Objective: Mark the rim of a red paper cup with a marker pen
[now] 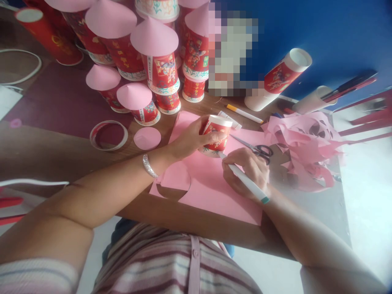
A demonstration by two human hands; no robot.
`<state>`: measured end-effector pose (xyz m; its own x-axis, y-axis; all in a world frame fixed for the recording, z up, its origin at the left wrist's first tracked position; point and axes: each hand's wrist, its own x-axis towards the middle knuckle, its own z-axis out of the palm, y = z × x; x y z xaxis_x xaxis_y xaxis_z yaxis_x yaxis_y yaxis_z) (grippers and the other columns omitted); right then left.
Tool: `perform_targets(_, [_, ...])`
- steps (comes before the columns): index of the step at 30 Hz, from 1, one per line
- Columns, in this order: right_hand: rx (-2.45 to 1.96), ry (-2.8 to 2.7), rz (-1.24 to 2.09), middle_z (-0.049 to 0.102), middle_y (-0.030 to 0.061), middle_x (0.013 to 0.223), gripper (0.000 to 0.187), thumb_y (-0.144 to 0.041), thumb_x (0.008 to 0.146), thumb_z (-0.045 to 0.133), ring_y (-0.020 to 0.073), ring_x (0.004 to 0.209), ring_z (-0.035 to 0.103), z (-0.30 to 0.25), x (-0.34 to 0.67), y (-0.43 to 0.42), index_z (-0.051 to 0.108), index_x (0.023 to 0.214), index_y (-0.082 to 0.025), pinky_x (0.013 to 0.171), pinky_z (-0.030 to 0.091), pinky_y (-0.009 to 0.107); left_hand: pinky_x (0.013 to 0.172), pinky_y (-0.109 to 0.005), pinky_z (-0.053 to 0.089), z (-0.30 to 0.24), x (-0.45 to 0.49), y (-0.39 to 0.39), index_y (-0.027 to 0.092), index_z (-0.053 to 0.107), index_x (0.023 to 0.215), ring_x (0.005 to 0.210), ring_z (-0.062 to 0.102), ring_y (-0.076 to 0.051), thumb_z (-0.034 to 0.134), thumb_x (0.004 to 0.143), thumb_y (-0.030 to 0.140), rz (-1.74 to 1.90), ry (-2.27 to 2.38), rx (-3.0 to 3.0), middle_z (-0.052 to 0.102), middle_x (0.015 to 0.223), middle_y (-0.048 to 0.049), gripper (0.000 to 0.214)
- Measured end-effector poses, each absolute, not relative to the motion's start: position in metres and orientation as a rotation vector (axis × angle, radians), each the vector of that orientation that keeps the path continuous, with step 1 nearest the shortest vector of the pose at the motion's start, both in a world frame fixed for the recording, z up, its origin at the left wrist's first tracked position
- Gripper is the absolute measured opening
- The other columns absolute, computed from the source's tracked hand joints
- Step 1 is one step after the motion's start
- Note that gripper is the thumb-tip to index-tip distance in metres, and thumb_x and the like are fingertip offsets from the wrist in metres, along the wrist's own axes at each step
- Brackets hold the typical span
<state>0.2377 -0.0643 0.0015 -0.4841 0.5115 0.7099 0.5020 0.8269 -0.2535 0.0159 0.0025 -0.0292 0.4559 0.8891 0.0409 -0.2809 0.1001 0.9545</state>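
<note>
My left hand [191,139] is wrapped round a red printed paper cup [217,132] that stands mouth down on a pink paper sheet [214,190]. My right hand [246,169] grips a white pen [245,179] with a teal end, its tip at the cup's rim on the paper. A round hole is cut out of the sheet's left edge. Black-handled scissors [260,150] lie just behind my right hand. A silver bracelet [149,165] circles my left wrist.
Several red cups with pink cone lids [154,38] are stacked at the back. A pink paper disc [147,138] and a cut cup ring [108,134] lie left. Pink paper scraps [301,149] pile up right. A marker [245,114] and a lying cup stack [283,75] sit behind.
</note>
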Motion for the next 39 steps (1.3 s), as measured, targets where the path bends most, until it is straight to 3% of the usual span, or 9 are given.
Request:
perform_targets(16, [-0.708, -2.137, -0.028, 0.081, -0.0043, 0.087, 0.036, -0.001, 0.100, 0.071, 0.0171, 0.066, 0.077, 0.0011, 0.2338, -0.0571, 0.067, 0.120, -0.030, 0.060, 0.063, 0.029, 0.082, -0.029, 0.064, -0.0338, 0.0156, 0.0030, 0.021, 0.075, 0.123, 0.098, 0.081, -0.020, 0.103, 0.091, 0.065, 0.971, 0.647, 1.152, 0.085, 0.116, -0.0085, 0.061])
perform_targets(24, [-0.677, -2.159, 0.017, 0.078, -0.0027, 0.086, 0.026, -0.004, 0.106, 0.068, 0.0179, 0.066, 0.077, 0.0006, 0.2392, -0.0608, 0.065, 0.113, -0.029, 0.057, 0.062, 0.032, 0.081, -0.030, 0.066, -0.0338, 0.0147, 0.0026, 0.020, 0.075, 0.124, 0.102, 0.083, -0.022, 0.101, 0.091, 0.069, 0.963, 0.669, 1.154, 0.086, 0.121, -0.0099, 0.064])
perform_targets(29, [-0.704, -2.143, 0.006, 0.080, -0.0033, 0.086, 0.031, -0.002, 0.100, 0.071, 0.0172, 0.068, 0.078, -0.0008, 0.2392, -0.0602, 0.068, 0.114, -0.028, 0.060, 0.064, 0.030, 0.080, -0.028, 0.065, -0.0344, 0.0140, 0.0026, 0.020, 0.075, 0.125, 0.104, 0.083, -0.022, 0.100, 0.093, 0.068, 0.959, 0.667, 1.159, 0.086, 0.123, -0.0102, 0.063])
perform_targets(39, [-0.736, -2.148, -0.063, 0.080, -0.0040, 0.085, 0.028, -0.003, 0.104, 0.067, 0.0162, 0.066, 0.077, -0.0012, 0.2374, -0.0591, 0.065, 0.112, -0.030, 0.057, 0.062, 0.031, 0.087, -0.037, 0.069, -0.0331, 0.0153, 0.0033, 0.020, 0.076, 0.130, 0.103, 0.083, -0.025, 0.101, 0.090, 0.073, 0.966, 0.693, 1.169, 0.084, 0.119, -0.0104, 0.071])
